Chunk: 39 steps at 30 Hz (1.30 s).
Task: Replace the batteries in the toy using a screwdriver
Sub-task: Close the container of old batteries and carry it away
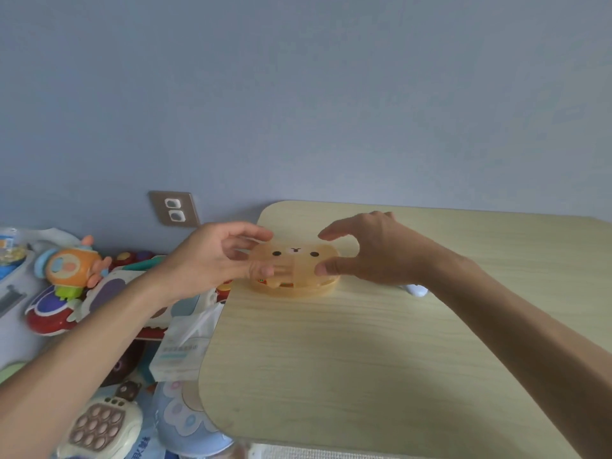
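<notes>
A translucent orange lid with a bear face (294, 256) is lifted slightly above its round orange box (298, 289), which rests at the far left of the light wooden table (364, 359). My left hand (215, 260) pinches the lid's left edge and my right hand (371, 250) pinches its right edge. Small coloured pieces show inside the box under the lid. A small white object (418, 289) lies on the table just under my right wrist, partly hidden. No screwdriver or batteries are visible.
Left of the table lies a pile of toys: an orange and blue figure (69, 266), a red and purple toy (53, 313), a white push-button game (99, 429). A tissue pack (185, 346) leans by the table edge. A wall socket (174, 208) sits behind.
</notes>
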Each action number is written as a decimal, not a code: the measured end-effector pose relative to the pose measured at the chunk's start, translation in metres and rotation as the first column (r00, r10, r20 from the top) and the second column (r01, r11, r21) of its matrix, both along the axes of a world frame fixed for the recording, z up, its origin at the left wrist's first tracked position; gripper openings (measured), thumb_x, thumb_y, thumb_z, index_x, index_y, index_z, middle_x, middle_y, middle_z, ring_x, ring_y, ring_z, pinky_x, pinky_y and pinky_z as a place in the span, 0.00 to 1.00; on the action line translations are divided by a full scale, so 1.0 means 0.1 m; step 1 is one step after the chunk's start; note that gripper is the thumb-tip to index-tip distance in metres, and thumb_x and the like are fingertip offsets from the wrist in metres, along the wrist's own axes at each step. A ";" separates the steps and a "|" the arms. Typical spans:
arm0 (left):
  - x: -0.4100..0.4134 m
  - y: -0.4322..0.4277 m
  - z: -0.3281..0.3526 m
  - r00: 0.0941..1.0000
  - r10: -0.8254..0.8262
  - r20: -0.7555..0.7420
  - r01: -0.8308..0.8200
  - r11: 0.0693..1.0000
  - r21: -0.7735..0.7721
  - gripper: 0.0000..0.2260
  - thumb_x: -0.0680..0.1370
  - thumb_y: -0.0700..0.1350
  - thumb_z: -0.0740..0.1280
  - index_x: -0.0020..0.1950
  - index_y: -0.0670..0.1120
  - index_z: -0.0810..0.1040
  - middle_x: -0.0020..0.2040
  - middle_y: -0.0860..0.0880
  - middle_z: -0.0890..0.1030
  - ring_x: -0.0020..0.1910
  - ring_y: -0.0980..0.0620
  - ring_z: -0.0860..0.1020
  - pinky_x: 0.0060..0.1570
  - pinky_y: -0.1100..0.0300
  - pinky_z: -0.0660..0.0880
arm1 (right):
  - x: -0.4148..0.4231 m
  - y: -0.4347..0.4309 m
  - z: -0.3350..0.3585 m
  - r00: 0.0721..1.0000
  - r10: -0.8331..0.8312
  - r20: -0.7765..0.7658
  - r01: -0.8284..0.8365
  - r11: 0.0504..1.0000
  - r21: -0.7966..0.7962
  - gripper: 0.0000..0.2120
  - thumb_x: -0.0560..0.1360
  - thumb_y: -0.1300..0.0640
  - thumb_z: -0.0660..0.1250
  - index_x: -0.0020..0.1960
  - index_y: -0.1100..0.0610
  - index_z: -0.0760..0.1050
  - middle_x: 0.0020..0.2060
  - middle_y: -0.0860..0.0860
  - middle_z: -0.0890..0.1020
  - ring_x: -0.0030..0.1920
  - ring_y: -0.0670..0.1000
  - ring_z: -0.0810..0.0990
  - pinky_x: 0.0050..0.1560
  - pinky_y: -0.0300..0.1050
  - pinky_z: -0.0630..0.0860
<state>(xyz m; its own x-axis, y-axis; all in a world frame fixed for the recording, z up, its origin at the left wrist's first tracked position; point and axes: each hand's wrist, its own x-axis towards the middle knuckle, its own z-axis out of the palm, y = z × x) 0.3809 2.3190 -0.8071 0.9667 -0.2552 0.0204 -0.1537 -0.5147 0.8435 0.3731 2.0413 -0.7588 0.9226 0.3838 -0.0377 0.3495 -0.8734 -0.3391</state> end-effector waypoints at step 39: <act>-0.74 -1.56 -0.22 0.959 -0.186 0.216 0.132 0.961 0.244 0.40 0.59 0.65 0.83 0.69 0.61 0.78 0.58 0.69 0.81 0.60 0.79 0.74 0.52 0.84 0.68 | -0.98 -2.25 -0.63 0.878 -0.475 0.053 0.448 0.856 0.257 0.07 0.71 0.45 0.79 0.48 0.44 0.88 0.47 0.40 0.85 0.43 0.36 0.79 0.42 0.31 0.69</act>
<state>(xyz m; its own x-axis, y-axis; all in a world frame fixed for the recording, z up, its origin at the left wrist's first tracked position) 0.3066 2.1635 -0.8296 0.8879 -0.4293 0.1653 -0.4281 -0.6395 0.6386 0.2751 1.8167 -0.8221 0.9885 -0.1025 0.1111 -0.0277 -0.8456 -0.5331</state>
